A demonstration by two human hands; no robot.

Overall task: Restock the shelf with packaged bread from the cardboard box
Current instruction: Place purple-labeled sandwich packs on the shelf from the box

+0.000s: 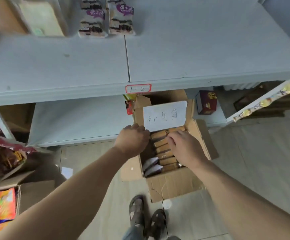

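Observation:
An open cardboard box (173, 184) stands on the floor under the shelf, with a white handwritten paper on its back flap. Inside lies a row of several brown packaged bread loaves (163, 149), plus two white packs (152, 166) at the near left. My left hand (132, 141) reaches into the box's left side with fingers curled down; what it grips is hidden. My right hand (184, 148) rests on the bread row, fingers bent onto a pack. The pale grey shelf (192, 54) above carries two bread packs with purple labels (106, 18) at the back.
A label reading 1-2 (138, 88) marks the shelf edge. A lower shelf (78, 118) sits to the left of the box. Open cartons of red and orange snack packs (0, 205) stand at the left. A dark red box (207, 102) sits right of the cardboard box. My feet (146, 219) stand just behind it.

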